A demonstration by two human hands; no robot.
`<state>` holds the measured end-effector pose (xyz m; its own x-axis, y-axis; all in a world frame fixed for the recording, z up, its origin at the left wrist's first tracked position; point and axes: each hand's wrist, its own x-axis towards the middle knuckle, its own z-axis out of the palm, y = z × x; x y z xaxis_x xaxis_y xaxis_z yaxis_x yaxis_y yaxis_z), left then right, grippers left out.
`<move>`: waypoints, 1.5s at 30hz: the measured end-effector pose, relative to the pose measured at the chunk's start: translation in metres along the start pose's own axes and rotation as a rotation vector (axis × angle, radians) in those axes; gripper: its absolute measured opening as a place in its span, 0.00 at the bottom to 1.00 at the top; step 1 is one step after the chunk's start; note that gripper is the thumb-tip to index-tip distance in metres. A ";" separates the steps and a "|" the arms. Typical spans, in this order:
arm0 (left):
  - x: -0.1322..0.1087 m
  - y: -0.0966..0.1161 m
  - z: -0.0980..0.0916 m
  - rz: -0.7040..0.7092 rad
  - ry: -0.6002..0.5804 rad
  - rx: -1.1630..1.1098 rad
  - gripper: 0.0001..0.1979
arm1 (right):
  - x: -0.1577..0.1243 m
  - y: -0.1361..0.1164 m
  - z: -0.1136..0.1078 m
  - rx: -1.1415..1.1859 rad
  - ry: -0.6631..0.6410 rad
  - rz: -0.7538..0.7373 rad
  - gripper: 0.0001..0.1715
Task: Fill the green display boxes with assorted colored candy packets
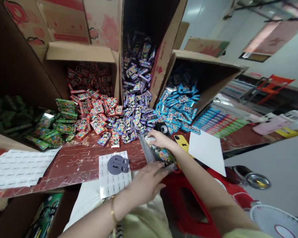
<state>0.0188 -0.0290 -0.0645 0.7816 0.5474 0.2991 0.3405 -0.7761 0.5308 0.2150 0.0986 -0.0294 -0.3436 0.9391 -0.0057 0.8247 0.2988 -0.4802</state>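
Observation:
A dark packet with colourful print (pixel 163 154) lies near the table's front edge, with a clear plastic strip (pixel 145 147) along its left side. My right hand (pixel 161 140) has its fingers curled over the packet's far end; a pale bit shows under the fingertips. My left hand (pixel 149 181) is at the near end, fingers stretched and thumb apart, the fingertips at the packet's edge. To its left, a round grey-purple piece with slots (pixel 116 164) rests on a sheet of labels (pixel 111 185). Just beyond the right hand stands a small black object (pixel 162 128).
Tipped cartons spill small green (pixel 52 137), red (pixel 98 110), purple (pixel 137 114) and blue boxes (pixel 176 109). A yellow phone (pixel 181 142), white sheet (pixel 207 150) and rows of coloured boxes (pixel 219 122) lie rightward. A red stool (pixel 192 205) and white fan (pixel 275 219) stand below.

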 end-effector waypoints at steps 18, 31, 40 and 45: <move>0.028 0.013 -0.033 -0.292 0.521 0.349 0.33 | -0.045 -0.060 -0.031 0.631 0.099 0.047 0.20; -0.013 0.040 -0.107 -0.121 0.325 0.365 0.12 | -0.100 -0.134 -0.021 0.148 0.400 -0.348 0.04; -0.071 0.025 -0.104 -0.409 0.109 0.182 0.15 | -0.109 -0.117 -0.060 0.143 0.494 -0.304 0.16; -0.045 0.037 -0.115 -0.396 0.257 0.029 0.18 | -0.101 -0.152 -0.040 0.201 0.398 -0.391 0.14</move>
<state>-0.0635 -0.0466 0.0334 0.4355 0.8598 0.2668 0.6033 -0.4987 0.6224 0.1424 -0.0347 0.0790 -0.3782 0.7684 0.5162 0.5561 0.6344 -0.5370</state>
